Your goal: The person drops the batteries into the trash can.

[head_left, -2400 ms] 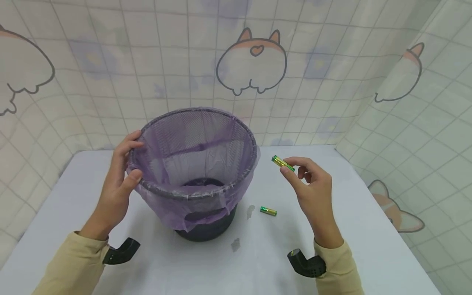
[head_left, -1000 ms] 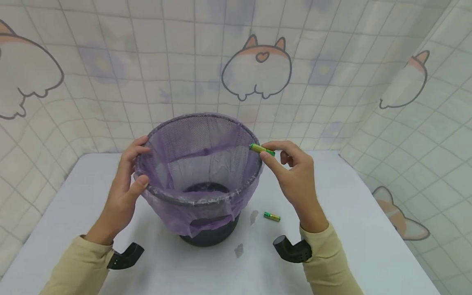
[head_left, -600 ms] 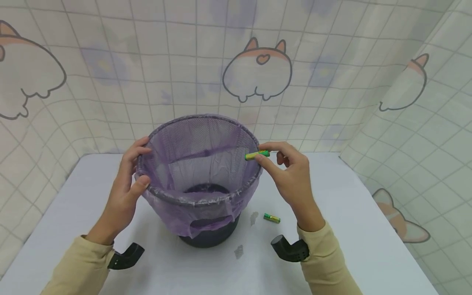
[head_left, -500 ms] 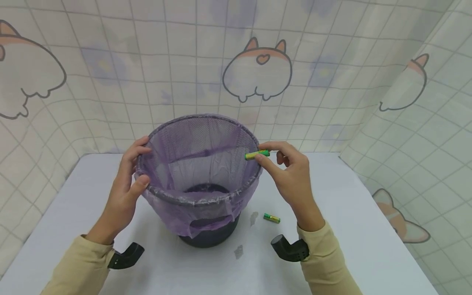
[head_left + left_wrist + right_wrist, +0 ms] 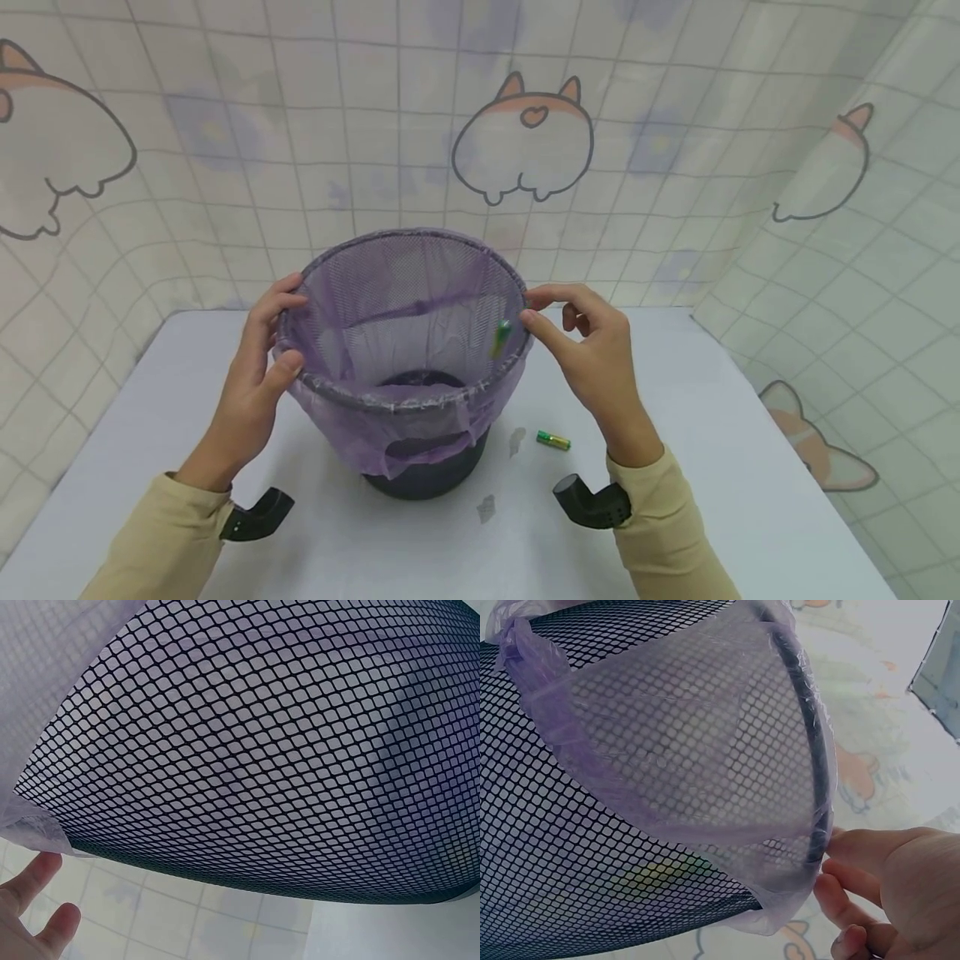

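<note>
In the head view a black mesh wastebasket (image 5: 422,482) stands on the table, lined with a purple bin bag (image 5: 360,433) folded over its rim. My left hand (image 5: 251,383) holds the rim at the left, thumb and fingers hooked over it. A green and gold battery (image 5: 500,339), blurred, is inside the basket near the right wall. The right wrist view shows it as a yellow-green smear through the mesh. At the right rim my right hand (image 5: 588,354) has thumb and index finger apart, nothing between them. A second battery (image 5: 553,440) lies on the table.
The white table (image 5: 720,467) carries two small grey patches to the right of the basket. A patterned curtain (image 5: 645,117) with cartoon animals hangs behind and at both sides. Each sleeve bears a black wrist camera, such as the right one (image 5: 592,502).
My right hand moved left to the rim with the battery, tilted it, then let go. The battery has dropped inside the basket. My left hand has kept its hold on the rim.
</note>
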Demonstrator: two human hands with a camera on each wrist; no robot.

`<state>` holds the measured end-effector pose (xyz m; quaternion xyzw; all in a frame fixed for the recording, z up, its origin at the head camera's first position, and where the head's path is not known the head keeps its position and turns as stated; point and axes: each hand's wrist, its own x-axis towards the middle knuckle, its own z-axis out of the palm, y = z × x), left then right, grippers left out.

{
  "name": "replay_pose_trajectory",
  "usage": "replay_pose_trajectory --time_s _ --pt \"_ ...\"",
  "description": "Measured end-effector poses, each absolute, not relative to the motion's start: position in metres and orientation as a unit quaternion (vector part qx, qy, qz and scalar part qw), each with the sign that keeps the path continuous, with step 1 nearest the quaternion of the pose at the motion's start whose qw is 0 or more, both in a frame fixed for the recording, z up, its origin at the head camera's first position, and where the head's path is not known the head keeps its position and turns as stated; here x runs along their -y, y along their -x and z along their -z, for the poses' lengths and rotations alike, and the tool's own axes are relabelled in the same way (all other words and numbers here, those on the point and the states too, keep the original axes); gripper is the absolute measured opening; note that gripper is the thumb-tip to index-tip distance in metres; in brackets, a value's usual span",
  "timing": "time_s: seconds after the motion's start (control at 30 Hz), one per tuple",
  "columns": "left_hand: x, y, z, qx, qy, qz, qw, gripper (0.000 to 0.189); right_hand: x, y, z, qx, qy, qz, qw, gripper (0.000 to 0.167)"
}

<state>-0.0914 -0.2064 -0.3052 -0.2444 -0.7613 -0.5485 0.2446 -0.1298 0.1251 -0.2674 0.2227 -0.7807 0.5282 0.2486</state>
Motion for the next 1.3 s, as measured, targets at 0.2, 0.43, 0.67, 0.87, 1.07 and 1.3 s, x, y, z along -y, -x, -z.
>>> replay_pose_trajectory --time_s 0.2,0.43,0.67,0.87,1.07,1.3 --pt "0.206 0.091 0.306 0.767 0.238 0.549 0.233 0.05 -0.13 0.13 0.269 0.789 -0.209 -0.517 0.258 0.02" --pt "0.205 0.091 0.304 0.765 0.242 0.548 0.236 0.05 -0.134 0.131 0.273 0.789 -0.206 -0.517 0.263 0.018" --pt "0.207 0.091 0.305 0.765 0.236 0.552 0.234 0.049 -0.138 0.13 0.276 0.794 -0.193 -0.516 0.257 0.018" --pt "0.208 0.091 0.307 0.771 0.225 0.552 0.227 0.05 -0.14 0.128 0.279 0.801 -0.184 -0.511 0.252 0.019" --pt "0.209 0.091 0.307 0.772 0.224 0.549 0.228 0.05 -0.143 0.128 0.285 0.807 -0.173 -0.507 0.247 0.018" --pt "0.209 0.091 0.307 0.773 0.226 0.548 0.226 0.05 -0.146 0.128 0.293 0.807 -0.164 -0.512 0.244 0.017"
